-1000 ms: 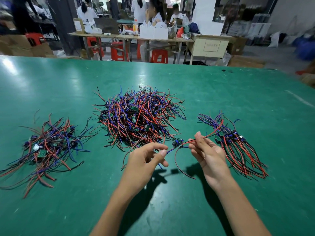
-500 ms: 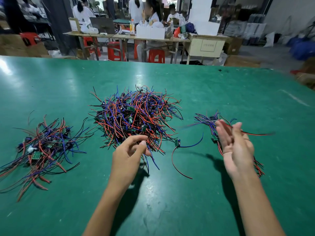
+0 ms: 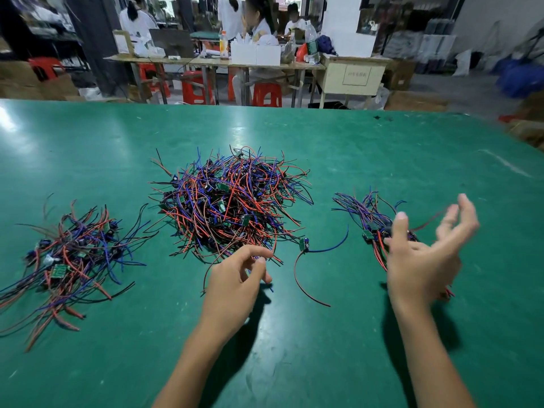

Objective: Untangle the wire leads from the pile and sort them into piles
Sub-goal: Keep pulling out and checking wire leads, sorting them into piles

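Green table [image 3: 382, 148] holds our tangled pile [image 3: 232, 201]; beside it, both hands [image 3: 235, 278] [image 3: 424, 260] open, empty; limp light leads, best pinched by their boards

A broad green surface [image 3: 382, 160] fills the near half of the view, its matte top scuffed and catching pale glare toward the left. Beyond its far edge stands a long wooden workbench [image 3: 206, 61] (crowded with white cartons [image 3: 254, 54], bottles and bags), with red plastic stools [image 3: 266, 94] tucked beneath it. People in white shirts [image 3: 138, 20] sit or stand behind it. A cream cabinet [image 3: 353, 76] bearing a paper label sits at the bench's right end, below a white pillar [image 3: 341, 16]. Brown cardboard boxes [image 3: 35, 83] are stacked at left, a dark column [image 3: 97, 39] rises near them, and blue bundles [image 3: 519, 75] lie on the grey concrete floor [image 3: 459, 86] at right.
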The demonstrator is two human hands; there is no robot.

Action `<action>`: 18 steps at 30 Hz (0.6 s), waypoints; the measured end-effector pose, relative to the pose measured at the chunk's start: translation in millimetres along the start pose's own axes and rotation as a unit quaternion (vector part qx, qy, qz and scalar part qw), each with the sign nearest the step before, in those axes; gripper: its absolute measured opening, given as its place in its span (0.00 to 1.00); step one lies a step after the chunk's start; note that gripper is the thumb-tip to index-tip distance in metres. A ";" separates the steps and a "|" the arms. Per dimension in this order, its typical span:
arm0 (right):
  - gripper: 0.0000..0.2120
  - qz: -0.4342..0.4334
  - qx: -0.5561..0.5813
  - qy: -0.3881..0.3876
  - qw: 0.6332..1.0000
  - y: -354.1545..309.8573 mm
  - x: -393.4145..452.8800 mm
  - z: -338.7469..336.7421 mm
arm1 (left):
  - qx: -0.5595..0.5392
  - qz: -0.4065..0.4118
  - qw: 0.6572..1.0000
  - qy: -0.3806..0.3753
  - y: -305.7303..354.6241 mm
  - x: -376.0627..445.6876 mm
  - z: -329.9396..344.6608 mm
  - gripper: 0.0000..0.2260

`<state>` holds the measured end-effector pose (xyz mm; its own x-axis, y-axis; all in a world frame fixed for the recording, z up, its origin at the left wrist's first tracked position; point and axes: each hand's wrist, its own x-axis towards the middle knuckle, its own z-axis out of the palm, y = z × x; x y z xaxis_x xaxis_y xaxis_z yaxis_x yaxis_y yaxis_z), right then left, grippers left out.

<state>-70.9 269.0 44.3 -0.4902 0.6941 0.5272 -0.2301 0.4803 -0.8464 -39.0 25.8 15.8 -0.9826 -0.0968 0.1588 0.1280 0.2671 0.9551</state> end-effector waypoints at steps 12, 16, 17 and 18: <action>0.34 -0.098 -0.338 -0.392 0.850 13.6 -71.1 47.6 | 0.076 0.027 0.996 -0.027 -1.0 -2.1 5.7 0.10; 0.11 -0.138 -0.300 -0.353 0.875 14.8 -63.0 49.1 | 0.075 0.027 0.996 -0.034 0.1 -4.6 7.2 0.10; 0.07 -0.144 -0.293 -0.340 0.882 14.5 -62.7 46.5 | 0.076 0.027 0.996 -0.035 0.3 -4.8 7.7 0.10; 0.06 -0.144 -0.290 -0.331 0.886 13.8 -63.6 44.1 | 0.077 0.028 0.996 -0.034 0.5 -5.0 8.0 0.11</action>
<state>-80.0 207.7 -4.2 -0.9111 0.1237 0.3932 -0.0487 0.9149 -0.4008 -35.1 34.1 13.5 -0.9820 -0.0147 0.1881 0.1651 0.4150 0.8947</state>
